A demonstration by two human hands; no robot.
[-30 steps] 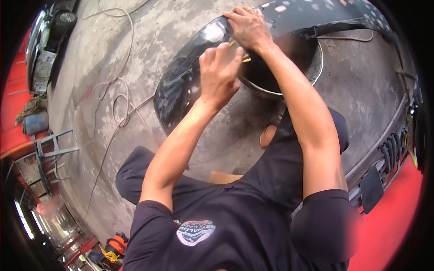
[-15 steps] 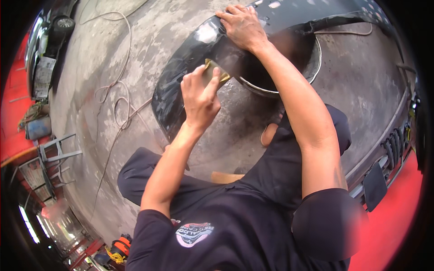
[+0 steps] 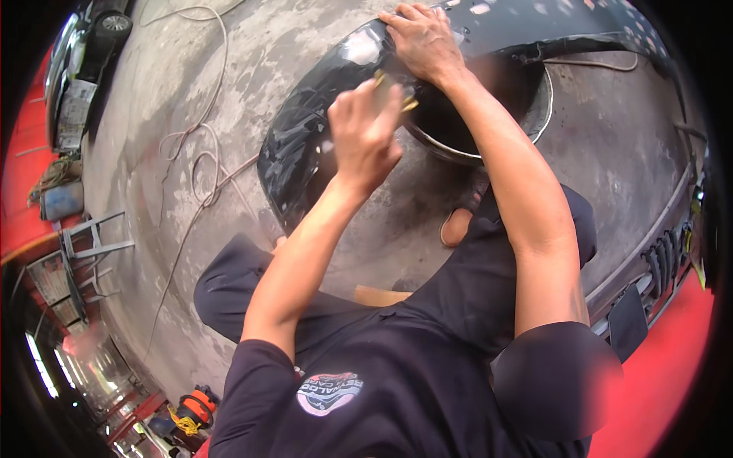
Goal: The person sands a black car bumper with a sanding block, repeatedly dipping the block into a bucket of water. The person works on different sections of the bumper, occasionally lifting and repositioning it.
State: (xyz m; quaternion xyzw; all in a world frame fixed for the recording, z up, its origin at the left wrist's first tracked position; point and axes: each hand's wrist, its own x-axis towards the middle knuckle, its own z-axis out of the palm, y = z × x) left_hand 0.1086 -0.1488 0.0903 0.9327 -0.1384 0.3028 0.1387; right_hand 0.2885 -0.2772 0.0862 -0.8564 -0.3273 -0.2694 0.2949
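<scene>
A glossy black car bumper [image 3: 305, 114] curves across the floor in front of me, wet-looking and smudged with pale patches. My left hand [image 3: 365, 141] is closed round a folded piece of sandpaper [image 3: 389, 93], dull green with yellowish edges and blurred by motion. It is over the bumper's near left part; whether the sandpaper touches the surface I cannot tell. Farther up, my right hand [image 3: 422, 42] lies on the bumper with its fingers stretched out toward the far edge. Below the bumper sits a round dark container [image 3: 447, 153] with a pale rim, partly covered by my right forearm.
A thin hose [image 3: 217, 172] loops over the concrete floor [image 3: 153, 252] on the left. Grey metal stands [image 3: 99, 248] and a blue container [image 3: 61, 202] are at the far left. Another car part with a grille [image 3: 660, 263] stands at the right. An orange-and-black machine [image 3: 197, 408] is at lower left.
My left hand has moved up and to the right with the sandpaper. The right hand keeps its place on the bumper while the whole view shifts slightly.
</scene>
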